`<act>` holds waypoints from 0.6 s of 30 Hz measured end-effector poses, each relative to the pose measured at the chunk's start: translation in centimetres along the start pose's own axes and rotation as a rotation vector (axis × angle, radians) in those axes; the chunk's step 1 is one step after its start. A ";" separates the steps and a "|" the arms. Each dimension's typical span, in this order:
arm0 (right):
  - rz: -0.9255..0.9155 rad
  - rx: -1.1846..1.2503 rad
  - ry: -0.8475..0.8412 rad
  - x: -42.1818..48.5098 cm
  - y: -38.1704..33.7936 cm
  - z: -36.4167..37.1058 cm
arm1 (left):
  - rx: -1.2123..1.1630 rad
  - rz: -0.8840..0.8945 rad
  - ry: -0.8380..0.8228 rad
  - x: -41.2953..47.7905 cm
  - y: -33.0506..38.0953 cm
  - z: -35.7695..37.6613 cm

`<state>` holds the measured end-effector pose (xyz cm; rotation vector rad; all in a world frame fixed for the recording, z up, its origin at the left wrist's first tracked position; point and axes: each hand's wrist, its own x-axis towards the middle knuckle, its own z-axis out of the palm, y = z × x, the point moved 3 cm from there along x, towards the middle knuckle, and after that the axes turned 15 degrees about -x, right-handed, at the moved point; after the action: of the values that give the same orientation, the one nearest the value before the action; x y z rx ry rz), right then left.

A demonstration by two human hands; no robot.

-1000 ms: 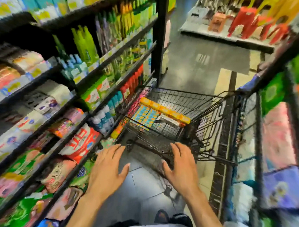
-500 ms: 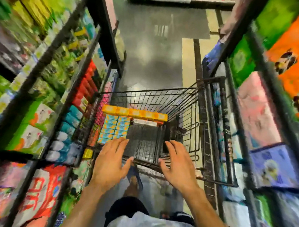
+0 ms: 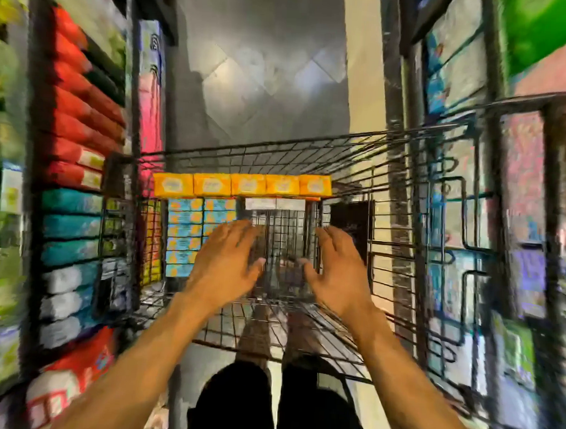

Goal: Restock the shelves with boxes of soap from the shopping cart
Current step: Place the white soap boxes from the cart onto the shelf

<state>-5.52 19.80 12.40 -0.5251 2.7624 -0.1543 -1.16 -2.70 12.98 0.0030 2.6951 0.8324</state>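
Soap boxes (image 3: 244,185) sit packed at the far left of the cart (image 3: 310,149). I hold my left hand (image 3: 224,263) and right hand (image 3: 337,272) above it, fingers spread and empty, ready to grab some.

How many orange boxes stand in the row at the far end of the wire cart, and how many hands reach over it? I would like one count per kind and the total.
Orange cardboard soap boxes: 5
Bare hands, left hand and right hand: 2
Total: 7
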 end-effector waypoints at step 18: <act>0.043 0.040 0.003 17.4 2.8 23.4 | 0.248 -0.100 0.103 14.9 -15.8 19.4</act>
<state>-13.98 14.81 -15.16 -0.4552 2.7648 -0.1997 -8.04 -3.78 -15.30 -0.1201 2.8505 0.4783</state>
